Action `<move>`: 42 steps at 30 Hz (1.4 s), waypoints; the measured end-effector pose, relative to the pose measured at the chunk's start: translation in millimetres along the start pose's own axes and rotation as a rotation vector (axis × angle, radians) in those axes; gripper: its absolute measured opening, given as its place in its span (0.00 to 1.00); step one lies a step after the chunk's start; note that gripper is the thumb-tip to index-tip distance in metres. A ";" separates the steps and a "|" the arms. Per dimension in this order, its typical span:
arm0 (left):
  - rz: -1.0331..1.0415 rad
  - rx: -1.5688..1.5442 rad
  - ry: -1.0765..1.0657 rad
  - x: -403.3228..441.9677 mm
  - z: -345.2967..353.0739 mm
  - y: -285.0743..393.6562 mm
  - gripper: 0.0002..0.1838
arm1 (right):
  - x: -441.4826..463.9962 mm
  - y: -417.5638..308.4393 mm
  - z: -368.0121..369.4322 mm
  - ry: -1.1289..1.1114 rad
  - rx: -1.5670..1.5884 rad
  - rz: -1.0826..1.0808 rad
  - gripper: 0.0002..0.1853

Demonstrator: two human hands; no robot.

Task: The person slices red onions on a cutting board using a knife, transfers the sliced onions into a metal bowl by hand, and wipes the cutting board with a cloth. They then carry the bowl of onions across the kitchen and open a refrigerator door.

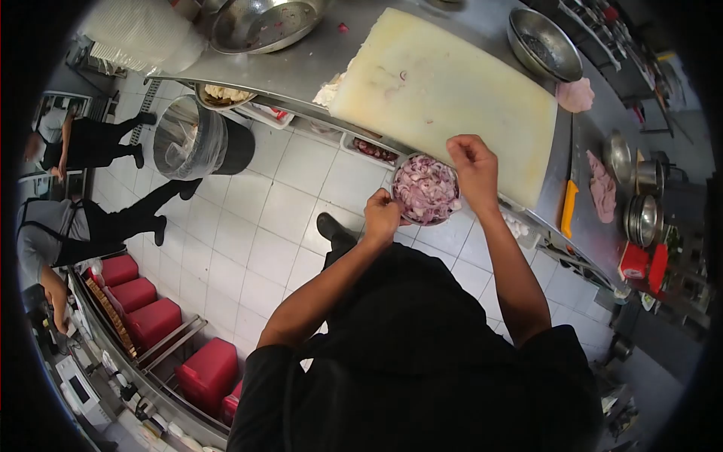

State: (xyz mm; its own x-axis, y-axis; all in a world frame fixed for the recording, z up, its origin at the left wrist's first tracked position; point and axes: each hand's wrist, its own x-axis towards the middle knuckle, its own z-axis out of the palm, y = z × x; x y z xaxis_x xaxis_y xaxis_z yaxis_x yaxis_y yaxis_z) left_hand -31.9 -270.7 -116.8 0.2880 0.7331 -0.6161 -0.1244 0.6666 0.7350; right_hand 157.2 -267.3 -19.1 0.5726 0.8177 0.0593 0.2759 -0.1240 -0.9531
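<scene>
My left hand grips the near-left rim of a round metal bowl, which is held beside the counter's front edge. Sliced red onion fills that bowl. Just right of it, over the edge of a large pale cutting board, is my right hand. Its fingers are curled in a pinch, and whatever may be between them is hidden. A small onion scrap and a few bits lie on the board. To the right, on the counter, rests a knife with a yellow handle.
Metal bowls stand on the steel counter, with pinkish cloths at the right. A lined bin is on the tiled floor. Two people are at the left, near red containers. Trays sit under the counter edge.
</scene>
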 end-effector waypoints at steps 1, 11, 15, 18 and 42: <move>-0.005 0.012 0.006 -1.4 1.0 4.3 0.08 | 8.0 -1.5 -0.9 0.014 0.014 0.066 0.06; -0.035 -0.002 0.081 -6.0 -0.8 12.5 0.08 | 155.5 -2.1 79.8 0.076 -0.243 -0.209 0.11; 0.005 -0.057 0.129 -3.4 -12.6 9.6 0.07 | 145.6 1.2 115.0 -0.065 -0.397 -0.431 0.09; 0.028 -0.049 0.155 -2.2 -20.9 12.9 0.07 | 79.2 -1.7 109.7 -0.160 -0.398 -0.558 0.08; 0.016 -0.023 0.088 12.7 -46.3 28.3 0.07 | 97.2 -24.1 62.0 0.026 -0.283 -0.238 0.05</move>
State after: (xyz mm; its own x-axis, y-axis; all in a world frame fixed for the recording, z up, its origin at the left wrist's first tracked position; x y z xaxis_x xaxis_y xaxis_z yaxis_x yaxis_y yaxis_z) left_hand -75.7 -236.3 -117.0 0.2011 0.7518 -0.6280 -0.1503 0.6572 0.7386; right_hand 158.3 -149.9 -8.8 0.4851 0.8284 0.2801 0.6039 -0.0857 -0.7925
